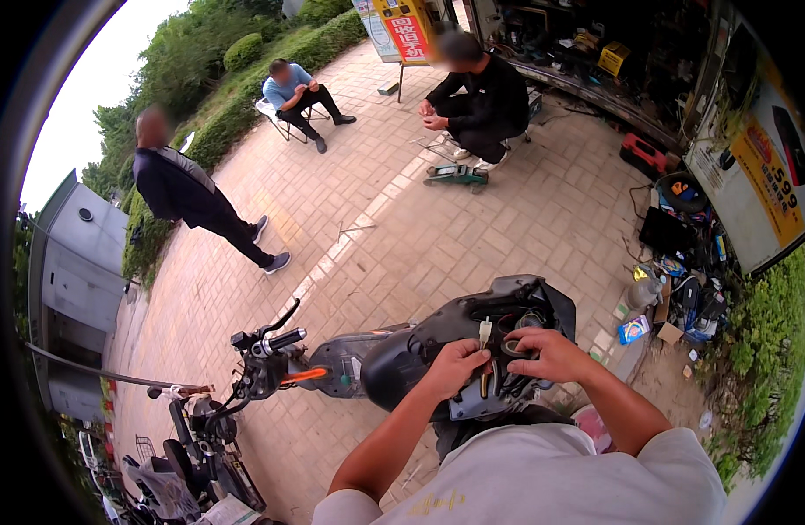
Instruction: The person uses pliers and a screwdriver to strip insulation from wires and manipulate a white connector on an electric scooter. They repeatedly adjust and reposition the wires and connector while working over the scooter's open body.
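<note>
In front of me stands a black electric scooter (393,372) with its rear part uncovered, showing wires and fittings inside. My left hand (459,366) is closed, thumb and fingers pinching a wire whose white plug connector (485,330) sticks up just above the fingertips. To its right, the curled fingers of my right hand (549,354) grip a small dark ring-shaped thing (513,346), perhaps a roll of tape; the fingers partly cover it. A few loose wires hang between both hands over the opening.
The scooter's handlebar (280,341) points left, and another scooter (214,429) stands at lower left. One person squats behind a green floor jack (456,175); another sits and a third stands. A red case (643,156), a tire (682,192) and scattered parts lie at right.
</note>
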A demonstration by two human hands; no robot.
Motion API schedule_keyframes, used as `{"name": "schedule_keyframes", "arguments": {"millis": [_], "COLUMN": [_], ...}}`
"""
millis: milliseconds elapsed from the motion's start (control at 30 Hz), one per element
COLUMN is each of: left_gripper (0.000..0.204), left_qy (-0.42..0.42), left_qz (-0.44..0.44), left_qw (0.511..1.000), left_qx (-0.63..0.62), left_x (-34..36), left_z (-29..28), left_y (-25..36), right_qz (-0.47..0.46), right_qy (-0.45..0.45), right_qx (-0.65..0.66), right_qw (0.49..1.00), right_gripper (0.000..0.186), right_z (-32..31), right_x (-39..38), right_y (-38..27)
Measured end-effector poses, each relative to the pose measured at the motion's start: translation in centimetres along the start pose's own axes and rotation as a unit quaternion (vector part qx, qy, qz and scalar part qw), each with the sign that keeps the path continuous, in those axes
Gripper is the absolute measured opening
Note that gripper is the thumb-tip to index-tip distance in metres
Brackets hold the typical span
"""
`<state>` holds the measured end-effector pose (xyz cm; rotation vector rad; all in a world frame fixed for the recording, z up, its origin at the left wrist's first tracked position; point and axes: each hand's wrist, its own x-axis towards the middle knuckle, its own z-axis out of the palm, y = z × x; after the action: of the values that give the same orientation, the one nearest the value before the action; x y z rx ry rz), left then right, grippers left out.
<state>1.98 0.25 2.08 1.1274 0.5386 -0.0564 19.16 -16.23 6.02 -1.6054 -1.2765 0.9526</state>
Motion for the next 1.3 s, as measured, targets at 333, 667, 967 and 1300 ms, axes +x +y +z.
{"name": "schedule_keyframes", "arguments": {"millis": [333,667,967,1300], "left_gripper": [0.013,0.016,0.02,0.022], "left_qy": [0.003,-0.014,-0.045,-0.042], "left_qz": [0.026,0.016,0.0,-0.011], "left_qw": [0.999,1.0,0.997,0.995], "left_qx": [0.04,-0.008,0.054,0.094], "left_x": [0.4,0.2,0.2,0.4], "left_z": [0.2,1.0,0.2,-0.1], "left_y": [0.5,1.0,2.3,2.6], "right_qz": [0.021,0.017,0.024,0.047], "right_qy": [-0.002,-0.004,0.002,-0.01], "right_qx": [0.022,0.01,0.019,0.039], "right_qw": [1.0,1.0,1.0,0.998], "right_gripper": [0.031,0.029,0.029,0.029], "right_z": [0.1,0.2,-0.2,0.0], "right_x": [-0.1,-0.3,-0.8,-1.1], "right_y": [0.2,0.1,-0.7,-1.1]}}
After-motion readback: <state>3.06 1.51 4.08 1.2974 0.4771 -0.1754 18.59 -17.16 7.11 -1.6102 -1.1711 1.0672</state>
